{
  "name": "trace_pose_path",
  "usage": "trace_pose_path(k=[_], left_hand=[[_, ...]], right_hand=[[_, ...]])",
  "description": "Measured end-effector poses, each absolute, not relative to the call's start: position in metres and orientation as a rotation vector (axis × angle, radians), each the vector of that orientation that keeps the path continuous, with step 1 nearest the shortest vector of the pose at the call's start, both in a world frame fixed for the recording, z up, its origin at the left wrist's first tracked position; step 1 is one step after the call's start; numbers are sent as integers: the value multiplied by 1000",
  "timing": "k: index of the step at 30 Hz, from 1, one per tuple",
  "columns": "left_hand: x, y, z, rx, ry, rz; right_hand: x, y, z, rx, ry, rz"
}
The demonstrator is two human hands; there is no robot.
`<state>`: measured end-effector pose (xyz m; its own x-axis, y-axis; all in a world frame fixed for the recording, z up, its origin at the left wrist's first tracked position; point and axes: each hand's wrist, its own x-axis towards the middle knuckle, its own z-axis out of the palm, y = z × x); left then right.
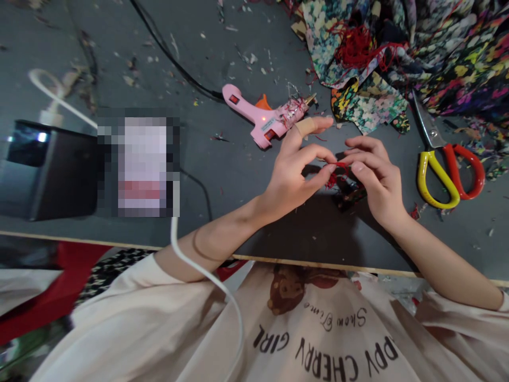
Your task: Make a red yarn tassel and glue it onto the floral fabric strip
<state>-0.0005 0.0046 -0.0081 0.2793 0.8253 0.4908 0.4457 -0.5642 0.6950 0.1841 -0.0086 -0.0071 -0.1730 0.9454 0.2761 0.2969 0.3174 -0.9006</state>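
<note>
My left hand [292, 171] reaches over the grey table with thumb and index finger pinched on a bit of red thread [341, 165]. A bandage [304, 126] wraps one of its raised fingers. Facing it, my right hand [379, 183] has its fingers closed at the other end of the same thread. Below the fingertips, partly in shadow, lies a small dark patterned fabric piece [350, 195] with red strands beside it; its exact shape is hard to make out. A pink glue gun [270, 119] rests just beyond my left hand.
Scissors [439, 159] with yellow and red handles lie to the right. Floral fabric [374, 101] and a red thread tangle [356, 46] cover the far right. A dark box [66, 175] and a pixelated object [142, 164] stand left. A white cable [207, 273] crosses my left forearm.
</note>
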Motion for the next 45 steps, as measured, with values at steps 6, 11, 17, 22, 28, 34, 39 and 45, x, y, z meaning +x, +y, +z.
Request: trace_pose_path(k=[6, 11, 17, 22, 28, 34, 39, 45], left_hand=[[-1, 6, -8, 2125, 1147, 1213], [-1, 6, -9, 2131, 1156, 1198], [-1, 5, -8, 2137, 1141, 1177], [-1, 5, -7, 2103, 1121, 1162], [-1, 6, -7, 2091, 1115, 1177], [-2, 6, -7, 2067, 1133, 1166], [-2, 6, -8, 2092, 1124, 1184], [-1, 7, -10, 2168, 1091, 1259]], right_hand=[[185, -6, -6, -1158, -1681, 863], [188, -4, -5, -1138, -1651, 860], [189, -4, -4, -1152, -1621, 841], [189, -3, -9, -1098, -1605, 940], [191, -1, -19, -1102, -1478, 1029], [192, -1, -18, -1125, -1421, 1046], [191, -2, -17, -1089, -1442, 972], [189, -7, -7, -1003, -1655, 988]])
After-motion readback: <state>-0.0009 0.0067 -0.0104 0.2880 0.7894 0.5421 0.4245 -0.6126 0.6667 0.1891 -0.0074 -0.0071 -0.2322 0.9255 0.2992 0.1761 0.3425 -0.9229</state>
